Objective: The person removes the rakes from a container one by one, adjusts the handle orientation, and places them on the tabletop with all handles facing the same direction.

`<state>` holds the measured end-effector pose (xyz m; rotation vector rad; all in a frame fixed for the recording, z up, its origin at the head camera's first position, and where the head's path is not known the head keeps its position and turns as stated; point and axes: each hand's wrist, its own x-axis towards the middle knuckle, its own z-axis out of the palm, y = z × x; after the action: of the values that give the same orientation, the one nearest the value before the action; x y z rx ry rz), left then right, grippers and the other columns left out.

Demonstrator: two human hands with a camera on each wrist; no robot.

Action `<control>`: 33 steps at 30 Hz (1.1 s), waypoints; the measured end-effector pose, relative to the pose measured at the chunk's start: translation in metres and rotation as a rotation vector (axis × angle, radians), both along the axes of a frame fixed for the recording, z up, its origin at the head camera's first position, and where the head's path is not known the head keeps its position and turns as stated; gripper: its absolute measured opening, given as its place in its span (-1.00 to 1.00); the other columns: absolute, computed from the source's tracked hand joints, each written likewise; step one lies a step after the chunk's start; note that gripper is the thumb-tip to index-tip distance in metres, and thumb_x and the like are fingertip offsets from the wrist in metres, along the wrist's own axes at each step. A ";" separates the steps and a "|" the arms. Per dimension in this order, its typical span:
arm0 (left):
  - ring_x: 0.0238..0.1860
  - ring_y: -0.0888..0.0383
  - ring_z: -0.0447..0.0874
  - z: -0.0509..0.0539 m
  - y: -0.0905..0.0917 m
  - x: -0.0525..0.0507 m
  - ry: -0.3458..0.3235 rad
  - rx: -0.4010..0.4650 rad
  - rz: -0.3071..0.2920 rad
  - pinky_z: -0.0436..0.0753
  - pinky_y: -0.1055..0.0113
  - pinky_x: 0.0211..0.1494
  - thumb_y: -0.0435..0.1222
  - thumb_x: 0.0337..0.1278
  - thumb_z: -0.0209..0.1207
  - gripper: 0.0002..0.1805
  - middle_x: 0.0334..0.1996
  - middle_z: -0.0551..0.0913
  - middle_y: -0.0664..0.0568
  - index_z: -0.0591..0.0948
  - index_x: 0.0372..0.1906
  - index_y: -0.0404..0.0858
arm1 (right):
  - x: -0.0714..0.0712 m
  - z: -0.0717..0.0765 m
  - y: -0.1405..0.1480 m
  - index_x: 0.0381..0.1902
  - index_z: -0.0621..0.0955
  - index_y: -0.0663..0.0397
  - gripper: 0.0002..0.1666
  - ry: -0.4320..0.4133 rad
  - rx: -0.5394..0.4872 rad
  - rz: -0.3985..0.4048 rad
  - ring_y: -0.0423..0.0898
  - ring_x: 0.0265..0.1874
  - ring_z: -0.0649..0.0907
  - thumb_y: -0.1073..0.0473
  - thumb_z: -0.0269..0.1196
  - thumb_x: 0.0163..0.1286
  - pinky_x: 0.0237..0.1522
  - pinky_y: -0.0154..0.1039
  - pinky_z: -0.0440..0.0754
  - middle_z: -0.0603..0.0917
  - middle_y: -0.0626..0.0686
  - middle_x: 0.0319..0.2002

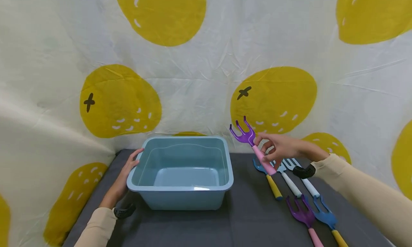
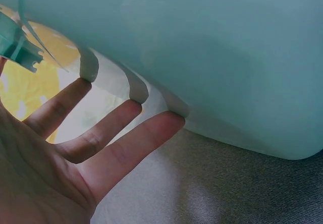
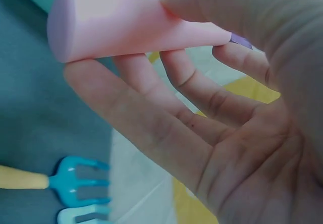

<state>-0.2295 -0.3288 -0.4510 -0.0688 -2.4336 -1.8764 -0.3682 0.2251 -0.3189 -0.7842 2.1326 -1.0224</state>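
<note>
My right hand [image 1: 284, 147] holds a purple hand fork [image 1: 247, 137] by its pink handle, raised above the table with the tines pointing up and left. In the right wrist view, the thumb presses one side of the pink handle [image 3: 121, 24] and the fingertips support the other. A light blue plastic basin [image 1: 180, 188] stands left of the fork, with nothing visible inside. At the basin's left rim is my left hand [image 1: 123, 174]. In the left wrist view, its extended fingertips touch the basin's outer wall [image 2: 217, 67].
Several hand forks lie on the dark table at the right: blue ones with yellow handles [image 1: 273, 187] [image 1: 339, 238], light ones with white handles [image 1: 292, 185] [image 1: 310, 187], and a purple one with a pink handle [image 1: 303, 216]. A fruit-patterned cloth [image 1: 199, 104] hangs behind.
</note>
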 end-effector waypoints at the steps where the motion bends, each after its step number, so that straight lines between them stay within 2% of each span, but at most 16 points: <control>1: 0.45 -0.29 0.04 0.000 -0.001 0.000 0.001 0.000 -0.001 0.15 -0.40 0.39 0.07 0.64 -0.30 -0.37 0.63 -0.16 -0.14 -0.01 0.65 0.07 | 0.002 -0.004 0.005 0.29 0.28 0.20 -0.33 0.003 -0.018 -0.001 0.23 -0.20 0.72 0.26 0.39 0.38 -0.34 0.17 0.74 0.61 0.30 -0.07; 8: 0.44 -0.29 0.05 0.002 -0.005 -0.004 0.001 -0.016 -0.006 0.19 -0.39 0.38 0.05 0.65 -0.32 -0.38 0.63 -0.17 -0.15 -0.02 0.65 0.07 | 0.019 -0.036 0.035 0.28 0.28 0.27 -0.43 -0.022 -0.130 0.016 0.30 -0.18 0.70 0.36 0.29 0.45 -0.35 0.22 0.72 0.58 0.38 -0.06; 12: 0.44 -0.29 0.06 0.001 -0.007 -0.005 -0.004 -0.012 -0.007 0.21 -0.36 0.37 0.04 0.66 -0.33 -0.38 0.63 -0.17 -0.16 -0.03 0.65 0.07 | 0.031 -0.052 0.048 0.29 0.27 0.25 -0.42 -0.046 -0.152 -0.029 0.30 -0.19 0.71 0.34 0.29 0.45 -0.34 0.23 0.72 0.58 0.37 -0.02; 17: 0.43 -0.29 0.08 0.000 -0.007 -0.009 -0.019 -0.009 -0.014 0.25 -0.34 0.37 0.07 0.65 -0.33 -0.37 0.63 -0.17 -0.17 -0.04 0.65 0.09 | 0.048 -0.074 0.065 0.31 0.23 0.30 -0.38 -0.095 -0.187 -0.077 0.31 -0.24 0.73 0.36 0.28 0.45 -0.34 0.26 0.71 0.60 0.36 -0.08; 24: 0.41 -0.27 0.12 0.000 -0.008 -0.012 -0.027 -0.011 -0.019 0.33 -0.24 0.34 0.10 0.63 -0.33 -0.36 0.62 -0.15 -0.16 -0.04 0.65 0.09 | 0.077 -0.109 0.084 0.30 0.23 0.32 -0.40 -0.156 -0.246 -0.136 0.26 -0.31 0.74 0.38 0.26 0.45 -0.37 0.23 0.72 0.62 0.31 -0.13; 29: 0.40 -0.27 0.12 0.004 0.003 0.012 -0.031 -0.020 0.005 0.32 -0.26 0.33 0.11 0.63 -0.34 -0.36 0.61 -0.16 -0.16 -0.05 0.66 0.11 | 0.105 -0.133 0.104 0.30 0.22 0.31 -0.42 -0.232 -0.276 -0.160 0.20 -0.32 0.73 0.39 0.24 0.47 -0.35 0.21 0.73 0.60 0.27 -0.15; 33: 0.40 -0.29 0.12 0.006 0.012 0.030 -0.044 -0.020 0.022 0.38 -0.23 0.32 0.12 0.62 -0.35 -0.36 0.61 -0.17 -0.17 -0.07 0.66 0.15 | 0.125 -0.147 0.117 0.29 0.26 0.31 -0.41 -0.243 -0.261 -0.179 0.16 -0.27 0.70 0.36 0.29 0.44 -0.39 0.14 0.74 0.61 0.26 -0.15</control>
<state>-0.1991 -0.3171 -0.4455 -0.0019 -2.4712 -1.8653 -0.2435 0.3420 -0.4658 -0.5593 1.9093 -1.4352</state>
